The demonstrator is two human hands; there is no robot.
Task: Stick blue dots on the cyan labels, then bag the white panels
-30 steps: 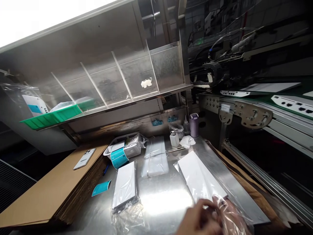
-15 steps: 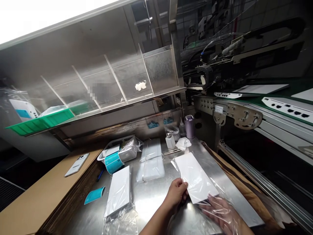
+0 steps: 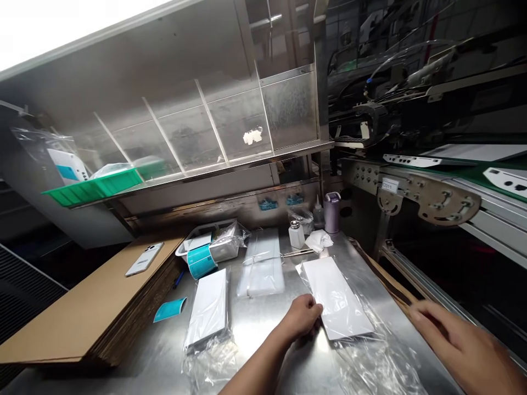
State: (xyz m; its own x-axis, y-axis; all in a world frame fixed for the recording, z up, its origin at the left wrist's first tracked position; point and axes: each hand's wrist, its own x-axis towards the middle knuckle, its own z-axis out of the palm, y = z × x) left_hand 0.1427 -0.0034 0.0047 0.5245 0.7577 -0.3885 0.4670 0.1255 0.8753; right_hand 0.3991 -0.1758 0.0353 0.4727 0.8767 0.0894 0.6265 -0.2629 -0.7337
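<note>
A flat white panel in a clear plastic bag (image 3: 335, 299) lies on the steel table (image 3: 272, 340). My left hand (image 3: 302, 318) rests at the panel's near left edge, fingers curled and pinching the bag. My right hand (image 3: 457, 343) hovers off the table's right side, fingers stretched out, holding nothing. Loose bag film (image 3: 370, 362) trails toward me between the two hands.
Another bagged white panel (image 3: 208, 310) and a banded stack of clear bags (image 3: 262, 263) lie to the left. A tray with a teal label roll (image 3: 201, 260), a phone (image 3: 143, 259) on stacked cardboard (image 3: 82, 318), small bottles (image 3: 331, 213) and a conveyor (image 3: 461, 181) surround the spot.
My right hand has left the bag's open end and swung out to the right. My left hand stays at the panel's left edge. The camera view shifted slightly.
</note>
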